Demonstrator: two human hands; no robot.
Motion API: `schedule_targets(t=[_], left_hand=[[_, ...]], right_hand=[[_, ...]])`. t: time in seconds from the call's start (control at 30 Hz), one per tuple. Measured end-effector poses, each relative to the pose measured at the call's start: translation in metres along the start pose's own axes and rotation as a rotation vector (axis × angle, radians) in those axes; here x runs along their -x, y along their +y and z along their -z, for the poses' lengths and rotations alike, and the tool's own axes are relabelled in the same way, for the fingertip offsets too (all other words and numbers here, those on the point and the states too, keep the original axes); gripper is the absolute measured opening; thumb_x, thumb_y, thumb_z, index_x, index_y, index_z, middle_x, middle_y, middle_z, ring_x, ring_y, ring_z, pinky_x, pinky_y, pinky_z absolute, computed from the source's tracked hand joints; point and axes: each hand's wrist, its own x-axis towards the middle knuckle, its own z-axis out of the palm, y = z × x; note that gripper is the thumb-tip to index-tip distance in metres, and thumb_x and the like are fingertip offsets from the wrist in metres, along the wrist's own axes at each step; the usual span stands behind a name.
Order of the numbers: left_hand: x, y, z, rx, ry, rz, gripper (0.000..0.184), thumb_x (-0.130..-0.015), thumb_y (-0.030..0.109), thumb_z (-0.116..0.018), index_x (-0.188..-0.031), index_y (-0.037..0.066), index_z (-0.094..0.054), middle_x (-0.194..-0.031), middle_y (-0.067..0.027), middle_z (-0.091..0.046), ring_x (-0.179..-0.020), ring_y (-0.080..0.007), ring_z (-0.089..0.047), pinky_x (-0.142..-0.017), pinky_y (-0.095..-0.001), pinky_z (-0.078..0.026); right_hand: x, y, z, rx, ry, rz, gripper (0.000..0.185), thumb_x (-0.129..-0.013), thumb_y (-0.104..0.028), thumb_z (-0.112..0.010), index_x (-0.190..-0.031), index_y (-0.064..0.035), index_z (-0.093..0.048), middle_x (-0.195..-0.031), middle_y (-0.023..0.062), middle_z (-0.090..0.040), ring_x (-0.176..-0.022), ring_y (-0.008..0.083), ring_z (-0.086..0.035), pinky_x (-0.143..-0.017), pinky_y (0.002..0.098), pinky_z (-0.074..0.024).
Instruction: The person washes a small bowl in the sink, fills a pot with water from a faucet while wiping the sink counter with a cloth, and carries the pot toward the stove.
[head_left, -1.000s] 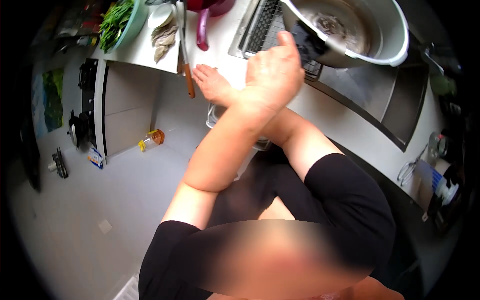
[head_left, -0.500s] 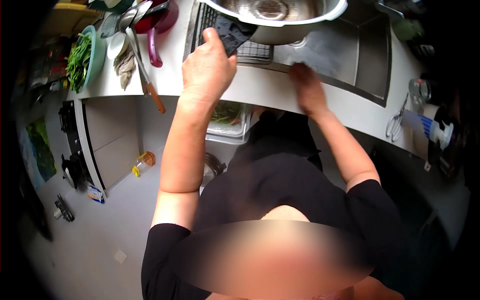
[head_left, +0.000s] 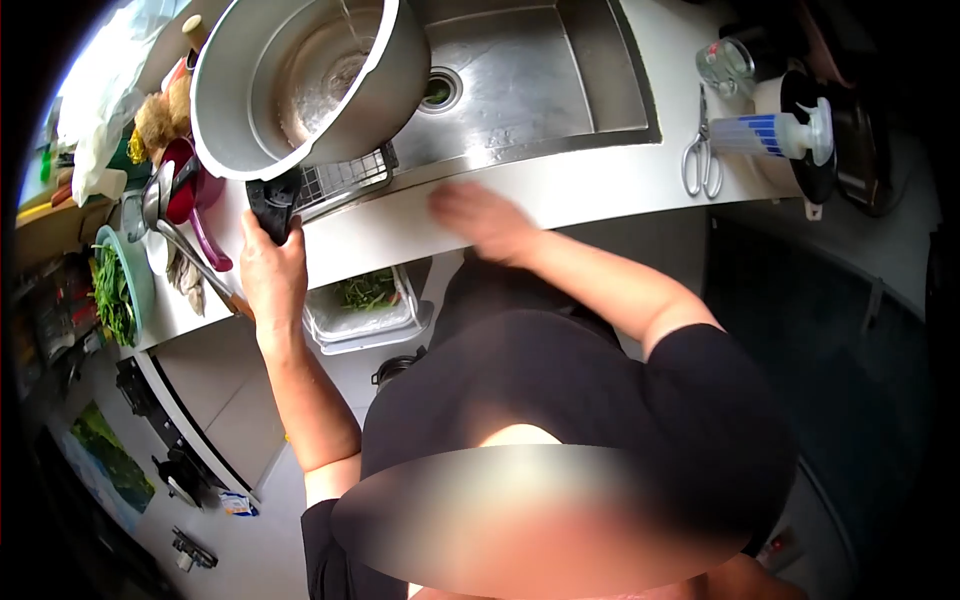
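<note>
My left hand [head_left: 273, 268] is closed around the black handle [head_left: 272, 207] of a large metal pot [head_left: 235, 105] with a notched pale rim. The pot is tilted over the left part of the sink [head_left: 510, 75], above a wire rack [head_left: 345, 180]. A thin stream of water [head_left: 352, 25] runs down into it, and shallow water lies on its bottom. Near the counter's front edge, in front of the sink, my right hand [head_left: 485, 218] is apart from the pot. Motion smears its fingers.
Left on the counter [head_left: 600, 185] are a purple-handled pan [head_left: 208, 240], metal utensils and a basin [head_left: 135, 275] of green leaves. Scissors [head_left: 701, 160], a glass jar [head_left: 725, 65] and a blue-marked clear cylinder [head_left: 750, 135] stand right. Below the counter, a clear container [head_left: 365, 325] holds greens.
The view has swung right. The pot now tilts more, showing its inside and the falling water. My left hand still grips the handle; my right hand has moved left along the counter edge.
</note>
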Motion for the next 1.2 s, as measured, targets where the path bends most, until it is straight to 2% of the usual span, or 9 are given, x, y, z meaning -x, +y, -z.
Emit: schedule_targets(t=[0.33,0.43,0.57,0.67,0.73,0.8,0.93,1.03,1.2], left_hand=[[0.004,0.01,0.0,-0.007,0.024,0.035,0.038,-0.081,0.022,-0.064,-0.109,0.003,-0.045,-0.083,-0.0263,-0.063,-0.081,-0.0458,-0.06,-0.068,-0.0498,-0.046],[0.005,0.014,0.001,-0.034,0.002,0.084,0.039,-0.082,0.022,-0.063,-0.11,0.003,-0.045,-0.085,-0.0268,-0.063,-0.082,-0.0457,-0.06,-0.069,-0.0501,-0.046],[0.005,0.014,-0.002,-0.01,0.026,0.055,0.034,-0.081,0.02,-0.062,-0.105,0.002,-0.046,-0.083,-0.027,-0.062,-0.08,-0.0452,-0.06,-0.067,-0.0486,-0.046],[0.007,0.023,0.0,-0.024,0.026,0.074,0.036,-0.081,0.02,-0.062,-0.106,0.001,-0.046,-0.084,-0.0268,-0.062,-0.08,-0.0447,-0.061,-0.067,-0.0486,-0.046],[0.008,0.023,-0.002,-0.035,0.024,0.088,0.037,-0.081,0.02,-0.062,-0.108,0.001,-0.046,-0.084,-0.0269,-0.062,-0.081,-0.0446,-0.061,-0.067,-0.0484,-0.046],[0.007,0.023,-0.001,-0.036,0.017,0.086,0.038,-0.081,0.019,-0.062,-0.11,0.001,-0.046,-0.083,-0.027,-0.062,-0.08,-0.0445,-0.061,-0.067,-0.0481,-0.047],[0.009,0.022,-0.002,-0.018,0.015,0.07,0.039,-0.081,0.018,-0.062,-0.111,0.0,-0.045,-0.082,-0.0268,-0.062,-0.078,-0.0442,-0.061,-0.066,-0.0478,-0.046],[0.009,0.025,-0.002,-0.02,0.025,0.058,0.039,-0.081,0.018,-0.063,-0.111,0.0,-0.045,-0.081,-0.0267,-0.062,-0.078,-0.0443,-0.06,-0.065,-0.0479,-0.045],[0.011,0.033,-0.002,-0.03,0.032,0.11,0.042,-0.081,0.018,-0.064,-0.114,0.0,-0.045,-0.081,-0.0269,-0.062,-0.077,-0.0448,-0.06,-0.065,-0.0478,-0.045]], right_hand=[[0.043,0.124,0.095,0.16,0.208,-0.499,0.036,-0.079,0.003,-0.048,-0.111,-0.0072,-0.061,-0.116,0.0097,-0.057,-0.111,0.0298,-0.05,-0.096,0.0387,-0.042],[0.024,0.102,0.077,0.107,0.334,-0.277,0.03,-0.079,0.001,-0.051,-0.107,-0.0046,-0.062,-0.112,0.0142,-0.058,-0.105,0.0321,-0.053,-0.091,0.039,-0.0441],[-0.024,0.05,0.016,-0.072,0.169,0.207,0.025,-0.076,-0.012,-0.054,-0.098,-0.0035,-0.061,-0.101,0.0095,-0.058,-0.099,0.0272,-0.053,-0.084,0.0385,-0.0449],[-0.031,0.066,0.017,-0.097,0.182,0.286,0.024,-0.076,-0.012,-0.053,-0.098,-0.005,-0.06,-0.101,0.0084,-0.058,-0.099,0.0264,-0.052,-0.083,0.0373,-0.045],[-0.002,0.088,0.047,-0.093,0.082,-0.054,0.025,-0.081,-0.011,-0.052,-0.104,-0.0042,-0.059,-0.11,0.0109,-0.057,-0.104,0.0302,-0.052,-0.087,0.0385,-0.0448],[0.048,0.126,0.067,-0.071,0.271,-0.29,0.025,-0.083,-0.007,-0.052,-0.106,-0.0009,-0.058,-0.111,0.0169,-0.057,-0.11,0.0335,-0.051,-0.093,0.0404,-0.0433],[0.096,0.156,0.149,0.553,0.4,-0.732,0.042,-0.088,-0.003,-0.044,-0.129,0.0012,-0.044,-0.133,0.0212,-0.043,-0.126,0.0368,-0.036,-0.107,0.0433,-0.0283],[0.092,0.176,0.144,0.625,0.317,-0.945,0.053,-0.09,-0.017,-0.045,-0.135,0.0078,-0.03,-0.141,0.0262,-0.03,-0.132,0.0404,-0.026,-0.111,0.0454,-0.0188],[0.046,0.277,0.164,0.68,0.452,-1.003,0.06,-0.088,-0.029,-0.045,-0.132,0.0106,-0.033,-0.14,0.027,-0.031,-0.133,0.0403,-0.024,-0.112,0.046,-0.0162]])
